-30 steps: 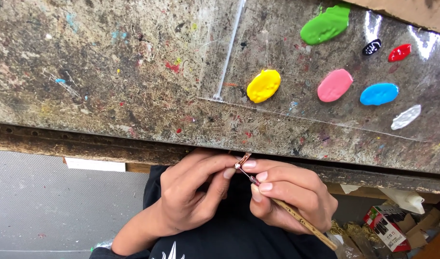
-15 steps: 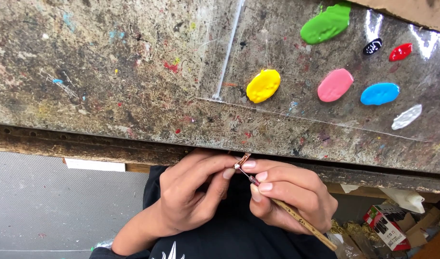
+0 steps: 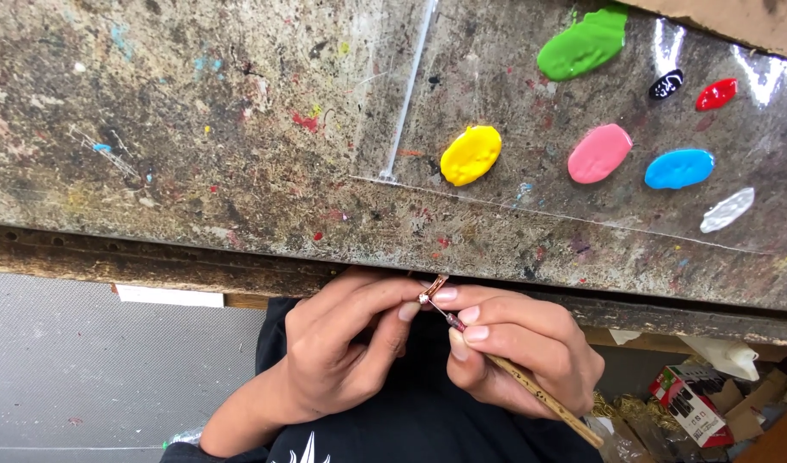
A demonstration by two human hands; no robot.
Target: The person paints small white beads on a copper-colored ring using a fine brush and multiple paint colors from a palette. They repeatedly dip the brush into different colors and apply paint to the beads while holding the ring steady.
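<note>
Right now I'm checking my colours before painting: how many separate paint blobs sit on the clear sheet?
7. Green blob at the top; black blob and red blob to its right; yellow blob, pink blob and blue blob in a row; white blob lowest. None look hidden.

A thin paintbrush (image 3: 531,386) with a pale wooden handle lay slanted below the near edge of the counter (image 3: 239,171), its handle running down toward the lower right and its dark metal ferrule pointing up and left. At its upper tip sat a small copper-coloured ring-shaped piece (image 3: 434,289), shiny and tilted, just touching the brush end. Whether the bristles met the piece or lay hidden behind it could not be told.
</note>
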